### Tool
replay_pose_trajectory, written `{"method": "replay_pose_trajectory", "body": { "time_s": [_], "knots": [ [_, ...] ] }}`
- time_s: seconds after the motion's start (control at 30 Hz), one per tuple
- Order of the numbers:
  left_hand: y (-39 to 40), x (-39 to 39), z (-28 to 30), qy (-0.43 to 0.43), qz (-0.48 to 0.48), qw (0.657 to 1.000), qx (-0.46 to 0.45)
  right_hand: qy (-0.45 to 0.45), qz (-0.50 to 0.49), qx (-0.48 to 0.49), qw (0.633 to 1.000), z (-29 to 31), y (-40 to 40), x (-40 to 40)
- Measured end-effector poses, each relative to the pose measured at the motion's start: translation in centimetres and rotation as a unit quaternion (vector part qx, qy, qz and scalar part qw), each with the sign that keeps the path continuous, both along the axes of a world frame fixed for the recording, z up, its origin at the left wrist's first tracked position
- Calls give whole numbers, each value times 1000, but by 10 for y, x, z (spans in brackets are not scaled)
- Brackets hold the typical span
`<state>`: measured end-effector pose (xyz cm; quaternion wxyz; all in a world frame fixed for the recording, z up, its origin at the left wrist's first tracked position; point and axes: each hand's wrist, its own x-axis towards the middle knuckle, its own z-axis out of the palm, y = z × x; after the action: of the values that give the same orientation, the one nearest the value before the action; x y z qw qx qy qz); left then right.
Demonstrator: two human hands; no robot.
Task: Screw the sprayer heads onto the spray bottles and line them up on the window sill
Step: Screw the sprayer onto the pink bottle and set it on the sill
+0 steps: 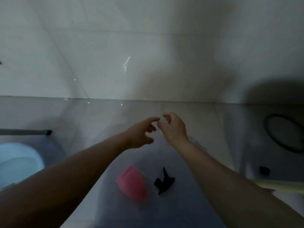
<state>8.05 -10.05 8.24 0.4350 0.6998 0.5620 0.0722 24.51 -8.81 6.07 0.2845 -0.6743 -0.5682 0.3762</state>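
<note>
A: Head view: where are the hands?

B: Both reach forward over the pale floor. The left hand [141, 134] has loose, spread fingers and grips nothing; the right hand [172, 127] is loosely curled, also empty. Their fingertips nearly meet.

A: And the task's things?

B: A pink spray bottle [132, 184] lies on its side between the forearms, with a black sprayer head [164, 181] just beside it, not screwed on. No window sill shows here.

A: What could go wrong?

B: I'd judge the dim, blurred light makes the black head easy to misjudge; threading it crooked would leave it loose. The lying bottle could also roll when touched. A blue basin [18, 162] sits at the left, well apart.

A: Any writing?

B: None readable; too blurred to tell
</note>
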Motion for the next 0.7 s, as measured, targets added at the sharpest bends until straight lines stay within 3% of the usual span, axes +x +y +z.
{"method": "replay_pose_trajectory", "body": {
  "time_s": [0.2,0.47,0.7],
  "knots": [
    [-42,-40,-59,154,-132,977,-71,-81,89,-90,989,-64,-50,2],
    [-71,-48,-91,276,-329,903,7,-271,263,-71,923,-111,-96,0],
    [-82,-64,-114,300,-384,870,72,-373,328,-83,864,-134,-117,1]
  ]
}}
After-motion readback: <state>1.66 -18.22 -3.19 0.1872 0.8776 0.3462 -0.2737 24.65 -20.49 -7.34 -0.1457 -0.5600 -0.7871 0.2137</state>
